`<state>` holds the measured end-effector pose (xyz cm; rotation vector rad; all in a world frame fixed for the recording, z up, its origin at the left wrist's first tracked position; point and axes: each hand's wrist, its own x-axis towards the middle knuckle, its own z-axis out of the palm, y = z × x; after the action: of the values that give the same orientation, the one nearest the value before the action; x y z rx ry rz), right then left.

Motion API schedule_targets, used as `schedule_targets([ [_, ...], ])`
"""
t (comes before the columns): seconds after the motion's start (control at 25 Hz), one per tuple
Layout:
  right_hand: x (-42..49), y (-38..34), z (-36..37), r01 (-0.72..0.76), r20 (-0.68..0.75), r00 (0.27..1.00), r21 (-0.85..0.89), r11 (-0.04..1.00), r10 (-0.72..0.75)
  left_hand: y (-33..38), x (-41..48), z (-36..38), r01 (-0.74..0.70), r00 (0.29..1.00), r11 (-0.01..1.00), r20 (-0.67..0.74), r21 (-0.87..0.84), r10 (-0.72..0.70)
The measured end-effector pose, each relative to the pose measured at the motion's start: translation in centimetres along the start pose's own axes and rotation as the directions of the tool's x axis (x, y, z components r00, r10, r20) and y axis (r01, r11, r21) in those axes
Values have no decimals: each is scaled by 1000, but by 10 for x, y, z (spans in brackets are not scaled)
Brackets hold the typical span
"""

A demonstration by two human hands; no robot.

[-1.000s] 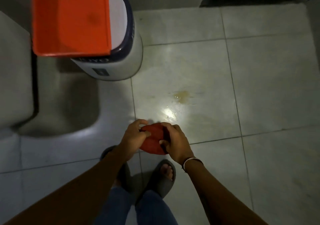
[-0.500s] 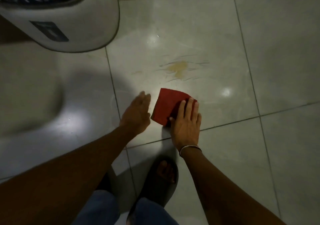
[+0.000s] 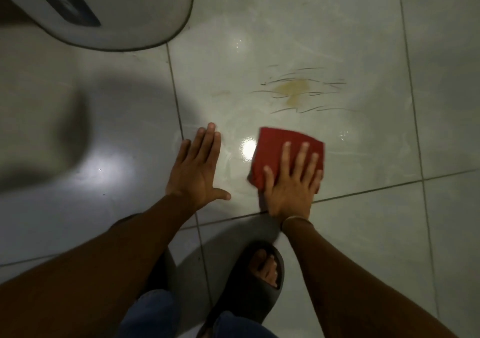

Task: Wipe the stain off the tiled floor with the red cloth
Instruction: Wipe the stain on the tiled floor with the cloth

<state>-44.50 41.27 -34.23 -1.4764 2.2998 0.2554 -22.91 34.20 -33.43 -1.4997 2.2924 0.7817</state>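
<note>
A folded red cloth (image 3: 279, 144) lies flat on the grey tiled floor (image 3: 363, 207). My right hand (image 3: 292, 181) presses down on its near half with fingers spread. A yellowish stain (image 3: 294, 91) with thin dark streaks around it sits on the same tile, a short way beyond the cloth and apart from it. My left hand (image 3: 198, 170) rests palm down on the floor to the left of the cloth, fingers apart, holding nothing.
A white bin (image 3: 124, 10) with a dark label stands at the top left. My foot in a dark slipper (image 3: 249, 283) is planted just behind my hands. Grout lines cross the floor; bright light spots reflect off the tiles.
The view has come closer to the floor. My left hand has flattened onto the tile beside the cloth. My right hand stays pressed on the cloth just short of the stain.
</note>
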Motion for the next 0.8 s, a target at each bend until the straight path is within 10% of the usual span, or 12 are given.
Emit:
schedule_targets([
  [0.08, 40, -20, -10, -181, -20, 983, 80, 980, 183, -1, 5, 0, -2, 1000, 1000, -3, 14, 2],
  [0.24, 3, -26, 7, 386, 4, 922, -109, 916, -388, -1, 2, -5, -14, 1000, 1000, -9, -18, 14],
  [0.48, 69, -26, -16, -47, -58, 997, 35, 998, 49, -1, 4, -4, -9, 1000, 1000, -7, -18, 9],
  [0.68, 52, -68, -11, 366, 1, 929, -139, 920, -370, -15, 2, -22, -48, 997, 999, -57, -22, 47],
  [0.8, 49, -14, -29, 142, 2, 990, -100, 985, -142, -23, 15, -36, -28, 999, 997, -44, -71, 24],
])
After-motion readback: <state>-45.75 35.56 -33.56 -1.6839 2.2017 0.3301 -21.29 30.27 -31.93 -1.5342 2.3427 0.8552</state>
